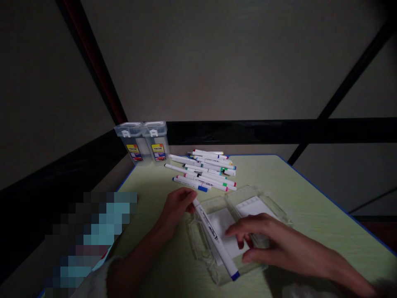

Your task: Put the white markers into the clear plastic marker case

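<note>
My left hand (177,205) pinches the top end of a white marker with a blue cap (214,239), which slants down across an open clear plastic case (198,242) lying flat on the pale green table (310,215). My right hand (266,242) rests on the case's right half, fingers stretched out flat over it. A loose pile of white markers with coloured caps (204,169) lies on the table just beyond the case.
Two closed clear marker boxes with yellow labels (143,142) stand upright at the table's far left corner. A black rail (279,130) runs behind the table. A blurred-out patch covers the lower left.
</note>
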The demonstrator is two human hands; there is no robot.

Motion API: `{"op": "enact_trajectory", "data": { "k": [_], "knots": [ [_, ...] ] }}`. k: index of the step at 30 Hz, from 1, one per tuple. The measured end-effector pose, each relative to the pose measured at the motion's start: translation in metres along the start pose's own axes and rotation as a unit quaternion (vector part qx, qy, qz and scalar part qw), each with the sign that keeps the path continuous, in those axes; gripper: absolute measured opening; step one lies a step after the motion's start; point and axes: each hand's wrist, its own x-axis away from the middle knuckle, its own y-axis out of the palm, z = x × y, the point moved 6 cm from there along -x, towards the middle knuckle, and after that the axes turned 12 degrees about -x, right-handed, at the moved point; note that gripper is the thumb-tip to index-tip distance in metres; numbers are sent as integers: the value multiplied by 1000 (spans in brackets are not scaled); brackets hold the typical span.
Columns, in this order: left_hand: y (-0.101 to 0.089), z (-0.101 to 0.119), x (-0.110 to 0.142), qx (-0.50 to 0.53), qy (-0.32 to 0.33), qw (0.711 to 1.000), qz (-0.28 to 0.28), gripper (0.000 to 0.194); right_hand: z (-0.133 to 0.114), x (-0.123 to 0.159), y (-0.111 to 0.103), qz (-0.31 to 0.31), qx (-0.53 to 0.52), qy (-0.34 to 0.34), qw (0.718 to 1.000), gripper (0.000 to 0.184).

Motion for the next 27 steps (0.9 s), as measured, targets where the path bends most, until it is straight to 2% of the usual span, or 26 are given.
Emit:
{"op": "enact_trajectory", "data": {
  "k": [4, 8, 12, 19, 27],
  "knots": [
    [3, 2, -1, -41, 17, 999, -6, 21, -12, 2, 24, -74, 28, -16, 997, 37],
    [7, 2, -1, -83, 35, 996, -27, 19, -18, 2, 40, -116, 64, -45, 990, 35],
    [9, 1, 0, -109, 59, 992, -16, 15, -20, -2, 46, -117, 82, -70, 987, 26],
    [12, 3, 3, -180, 119, 976, 16, 13, -21, -4, 50, -138, 89, -75, 984, 33],
    [13, 7, 6, -252, 134, 957, 41, 11, -17, -3, 50, -128, 86, -80, 985, 35]
  ]
}}
